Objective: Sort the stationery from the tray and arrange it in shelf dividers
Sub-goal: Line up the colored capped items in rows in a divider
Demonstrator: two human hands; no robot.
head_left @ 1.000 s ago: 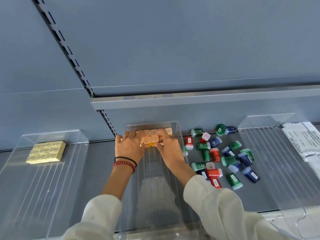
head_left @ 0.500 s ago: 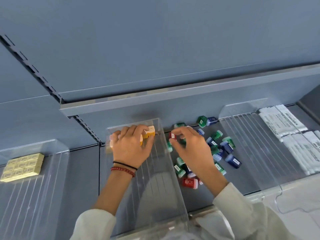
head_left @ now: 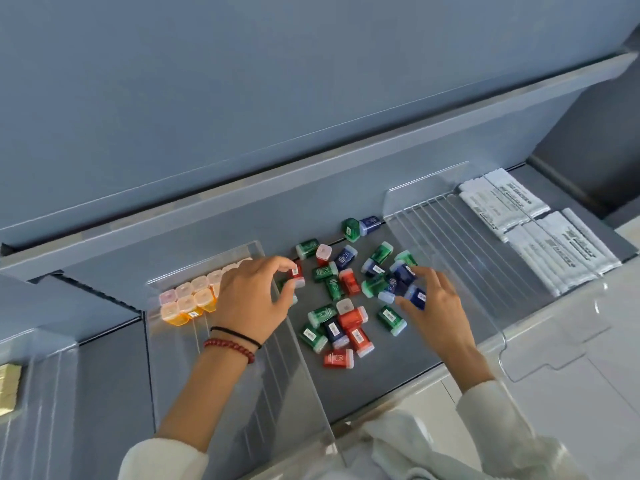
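Shelf: a grey shelf [head_left: 398,362] under a blue-grey back panel [head_left: 311,98], with a second shelf edge running across above it.
Dividers: a clear acrylic divider [head_left: 277,393] stands on the left part of the shelf and a second clear divider [head_left: 467,258] on the right, both with ribbed floors and upright walls.
Sorted stock: orange cases [head_left: 188,304] with pale translucent caps stand in two tight rows at the back of the left divider, touching one another.
Loose stock: a scatter of small red, green and blue cases [head_left: 351,317] lies on the bare shelf between the two dividers, most of them on their sides, several overlapping or touching.
Left hand: the left hand [head_left: 252,303] reaches across the left divider's right wall, and its grip pinches one red case [head_left: 297,273] between thumb and forefinger at the near-left edge of the scatter.
Right hand: the right hand [head_left: 436,306] is spread over a cluster of blue cases [head_left: 403,273] on the right side of the scatter, fingertips touching them and the thumb just under one. I cannot tell whether its grip has closed on any.
Wrist: a black band and a red bead bracelet [head_left: 230,346] circle the left wrist, and both arms wear white sleeves.
Far right: white printed packets [head_left: 540,237] lie in rows beyond the right divider.
Far left: yellow blocks [head_left: 7,386] sit at the frame edge, well apart from the hands.
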